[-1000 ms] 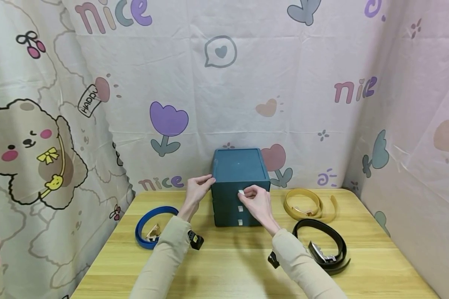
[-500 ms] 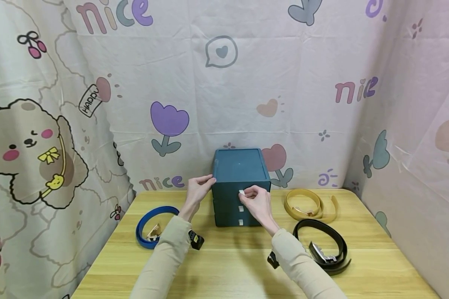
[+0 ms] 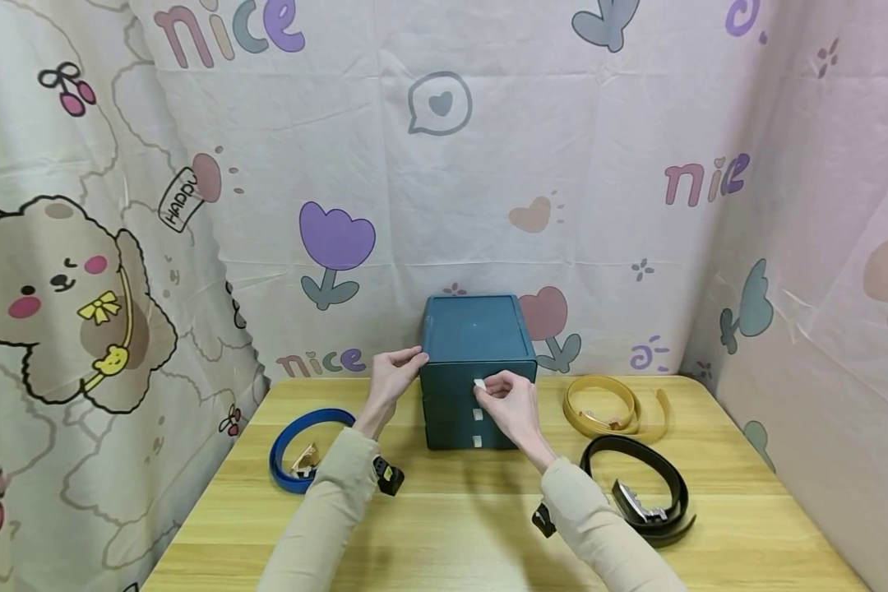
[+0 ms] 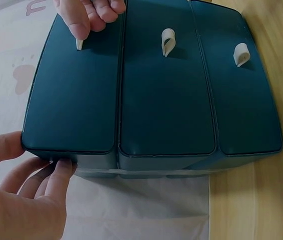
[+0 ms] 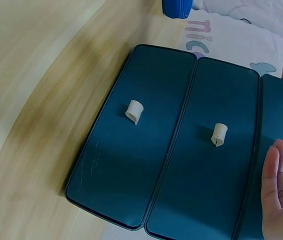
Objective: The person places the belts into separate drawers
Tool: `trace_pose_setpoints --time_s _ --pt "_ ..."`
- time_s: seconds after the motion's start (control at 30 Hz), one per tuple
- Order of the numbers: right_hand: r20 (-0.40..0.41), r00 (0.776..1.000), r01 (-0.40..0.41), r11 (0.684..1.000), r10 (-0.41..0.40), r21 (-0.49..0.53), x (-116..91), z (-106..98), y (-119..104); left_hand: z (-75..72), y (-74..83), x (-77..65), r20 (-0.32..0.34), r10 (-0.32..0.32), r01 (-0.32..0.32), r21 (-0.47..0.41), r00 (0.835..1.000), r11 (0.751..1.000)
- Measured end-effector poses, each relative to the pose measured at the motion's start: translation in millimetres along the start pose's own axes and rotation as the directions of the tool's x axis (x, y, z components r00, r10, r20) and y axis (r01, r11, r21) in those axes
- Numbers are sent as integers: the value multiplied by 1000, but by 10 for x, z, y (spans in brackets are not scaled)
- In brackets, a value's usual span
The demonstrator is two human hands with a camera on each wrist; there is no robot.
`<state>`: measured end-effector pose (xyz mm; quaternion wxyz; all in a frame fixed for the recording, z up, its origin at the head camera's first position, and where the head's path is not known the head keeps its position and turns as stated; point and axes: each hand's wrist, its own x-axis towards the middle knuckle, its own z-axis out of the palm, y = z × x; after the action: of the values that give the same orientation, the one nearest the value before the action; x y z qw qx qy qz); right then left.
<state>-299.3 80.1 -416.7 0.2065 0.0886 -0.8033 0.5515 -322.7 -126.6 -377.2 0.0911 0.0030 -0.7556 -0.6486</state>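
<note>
A dark teal three-drawer cabinet [image 3: 451, 407] stands at the back of the table, its drawers closed. Each drawer front carries a small white loop pull. With thumb and fingers, my right hand [image 3: 512, 406] pinches the top pull [image 3: 479, 384], which its fingertips partly cover. My left hand [image 3: 390, 381] holds the cabinet's upper left front corner; in the left wrist view its thumb and fingers bend around that corner. The middle pull [image 4: 168, 42] and the bottom pull [image 4: 241, 54] are untouched.
A coiled blue belt [image 3: 284, 436] lies on the wooden table [image 3: 444, 526] by the left forearm. To the right are a yellow belt [image 3: 571, 411] and, nearer, a black belt [image 3: 677, 485] with a silver buckle, close by the right sleeve. A printed curtain [image 3: 444, 214] hangs behind.
</note>
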Motion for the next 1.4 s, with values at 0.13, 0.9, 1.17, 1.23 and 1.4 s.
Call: trace_pose_setpoints --time_s 0.13,0.9,1.17,1.23,1.4 --pt "9 1000 0 1000 0 6 -30 -21 -19 -6 9 -10 2 2 -2 5 1000 1000" --pt "50 998 21 999 -23 43 -171 -86 -4 -10 2 -10 13 -5 5 -7 1000 1000" --pt "55 998 34 997 -37 68 -223 -102 -19 -16 0 -14 11 -18 18 -12 1000 1000" --pt "55 998 36 997 -40 70 -242 -107 -21 -16 -3 -14 11 -11 12 -10 1000 1000" --pt "60 998 32 996 -37 79 -283 -115 -26 -20 -12 -13 9 -5 5 -9 1000 1000"
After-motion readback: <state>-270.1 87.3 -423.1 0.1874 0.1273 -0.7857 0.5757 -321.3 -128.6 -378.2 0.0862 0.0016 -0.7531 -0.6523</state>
